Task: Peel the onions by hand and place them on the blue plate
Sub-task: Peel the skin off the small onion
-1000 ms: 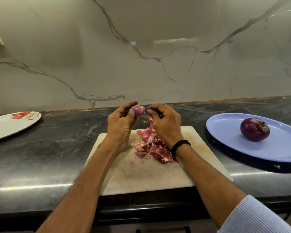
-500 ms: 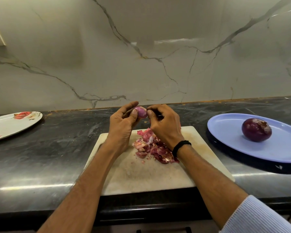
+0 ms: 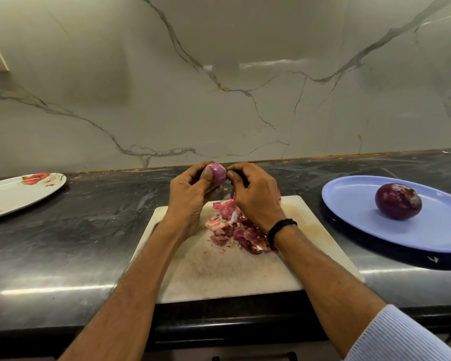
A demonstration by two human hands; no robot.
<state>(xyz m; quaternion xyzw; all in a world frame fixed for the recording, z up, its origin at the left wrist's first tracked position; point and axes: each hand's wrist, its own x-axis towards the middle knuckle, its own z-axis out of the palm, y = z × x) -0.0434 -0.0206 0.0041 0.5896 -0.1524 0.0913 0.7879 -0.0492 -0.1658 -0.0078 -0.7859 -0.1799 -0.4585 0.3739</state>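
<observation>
The person is mid-peel here: the left hand (image 3: 190, 196) is wrapped round a small onion (image 3: 217, 173), thumb across its front, holding it in the air over the 12 o'clock edge of the cutting board (image 3: 245, 277). The right hand (image 3: 255, 196) is curled in tight against the onion's 3 o'clock side, thumb and fingertips pinching at it. Whether a flap of skin is actually caught between them is too small to tell. The side facing the camera looks pale pink and shiny, so most of the dry skin seems to be off, and there's a heap of peels (image 3: 235, 230) on the board right under the hands. One big dark purple onion (image 3: 397, 201) sits on the blue plate (image 3: 354, 201) at 3 o'clock of the board, well apart from the hands. A white flowered plate (image 3: 29, 191) is off at 9 o'clock on the counter (image 3: 89, 230). As for doing this bit well, the left hand should probably roll the onion a little so the right thumbnail can find a loose edge near the root or tip end. Then pull along the onion rather than straight out, so the skin comes off as a strip and not crumbs. Working over the board lets scraps land on the heap, and the hidden back side needs a look before the onion goes to the plate.
</observation>
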